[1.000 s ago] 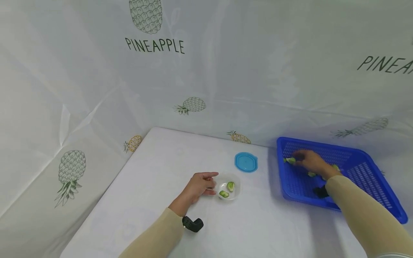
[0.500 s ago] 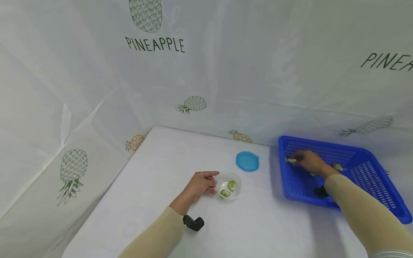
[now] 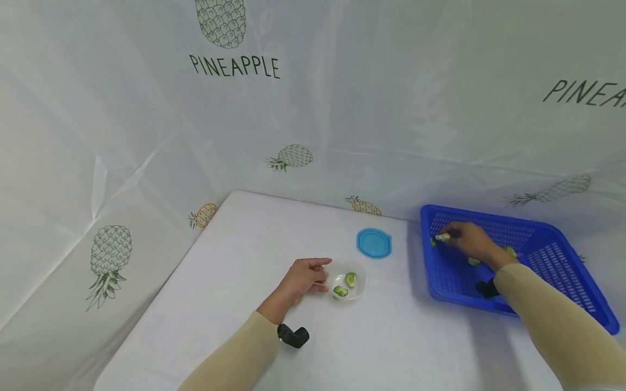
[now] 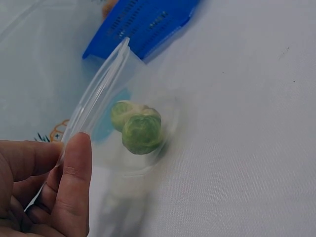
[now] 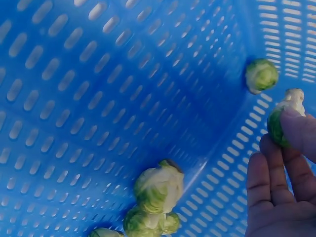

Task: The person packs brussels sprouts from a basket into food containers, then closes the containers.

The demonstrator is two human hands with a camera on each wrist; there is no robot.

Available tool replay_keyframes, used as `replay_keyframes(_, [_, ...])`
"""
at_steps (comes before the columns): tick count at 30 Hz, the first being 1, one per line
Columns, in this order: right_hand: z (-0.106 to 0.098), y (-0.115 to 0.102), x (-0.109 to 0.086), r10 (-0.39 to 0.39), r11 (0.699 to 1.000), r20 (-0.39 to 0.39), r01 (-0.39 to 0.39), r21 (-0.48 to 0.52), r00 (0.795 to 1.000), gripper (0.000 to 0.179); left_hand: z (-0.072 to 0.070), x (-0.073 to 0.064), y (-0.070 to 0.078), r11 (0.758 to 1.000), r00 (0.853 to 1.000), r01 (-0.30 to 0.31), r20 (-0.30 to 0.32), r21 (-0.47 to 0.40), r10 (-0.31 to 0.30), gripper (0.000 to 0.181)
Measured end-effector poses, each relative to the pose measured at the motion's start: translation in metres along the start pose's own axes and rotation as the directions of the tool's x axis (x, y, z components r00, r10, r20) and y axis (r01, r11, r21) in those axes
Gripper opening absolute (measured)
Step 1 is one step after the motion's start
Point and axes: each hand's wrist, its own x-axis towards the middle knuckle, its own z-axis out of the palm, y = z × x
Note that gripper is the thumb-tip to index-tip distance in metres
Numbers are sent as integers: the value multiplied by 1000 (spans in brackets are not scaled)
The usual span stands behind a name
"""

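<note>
Sprout (image 5: pixel 276 127) lifted, right hand (image 3: pixel 471 242) pinching its leafy part, left hand (image 3: pixel 303 279) pinching clear bowl (image 3: pixel 338 278)

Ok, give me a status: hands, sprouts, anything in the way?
Left hand pinches bowl at rim, two sprouts inside. Right hand pinches another sprout inside blue basket. Its wall stands between that sprout and the bowl.

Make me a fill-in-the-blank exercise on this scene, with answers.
1. The clear round plastic bowl holds ____ green Brussels sprouts.
2. The left hand pinches the bowl's rim; another green Brussels sprout is held in the ____ hand's fingers.
3. Between the deep-blue perforated plastic basket and the flat light-blue plastic lid, the ____ lies nearer the bowl.
Missing words: two; right; lid.
</note>
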Motion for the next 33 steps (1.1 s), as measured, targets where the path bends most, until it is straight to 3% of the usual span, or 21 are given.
replay_keyframes(8, [-8,-16,-8,56,997,26,-58,49,998,41,0,0,-1,1000,1000,-5,-2,8,5,46])
replay_keyframes(14, [-13,-33,-16,55,997,-8,-54,63,998,41,1,0,-1,1000,1000,-5,-1,13,5,46])
replay_keyframes(25, [-24,-45,-28,70,994,-11,-69,83,997,59,3,0,-1,1000,1000,1,-7,26,-1,44])
replay_keyframes(33, [-29,-59,-35,79,991,-45,-73,115,996,57,4,0,1,1000,1000,0,3,24,0,45])
